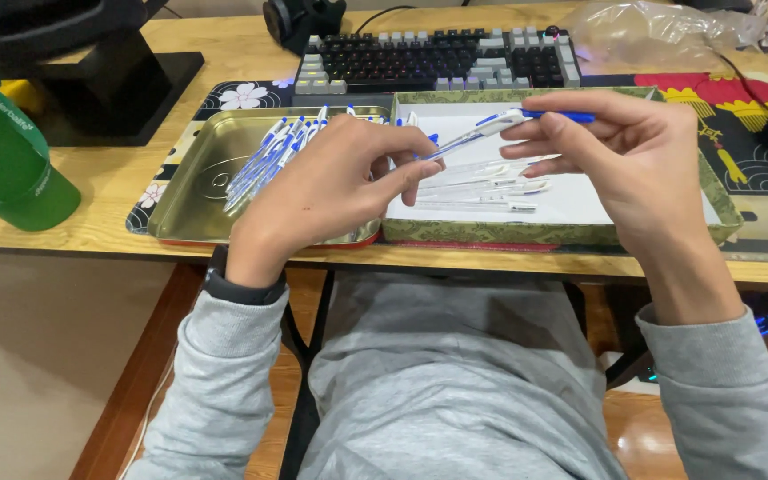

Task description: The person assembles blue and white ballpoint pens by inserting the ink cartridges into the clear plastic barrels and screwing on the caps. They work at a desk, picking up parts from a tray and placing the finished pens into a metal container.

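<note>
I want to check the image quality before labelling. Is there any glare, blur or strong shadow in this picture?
Head view: light is soft and even; the gold metal tray shows a mild sheen, no harsh glare. Both hands, left and right, and the blue-and-white pen between them look sharp. The green bottle is cut off by the left edge. Under the desk it is darker, with a blue glow at lower right.

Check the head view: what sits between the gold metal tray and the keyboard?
In the head view, only a strip of the patterned desk mat shows between the gold metal tray and the keyboard; nothing else lies on that stretch.
</note>
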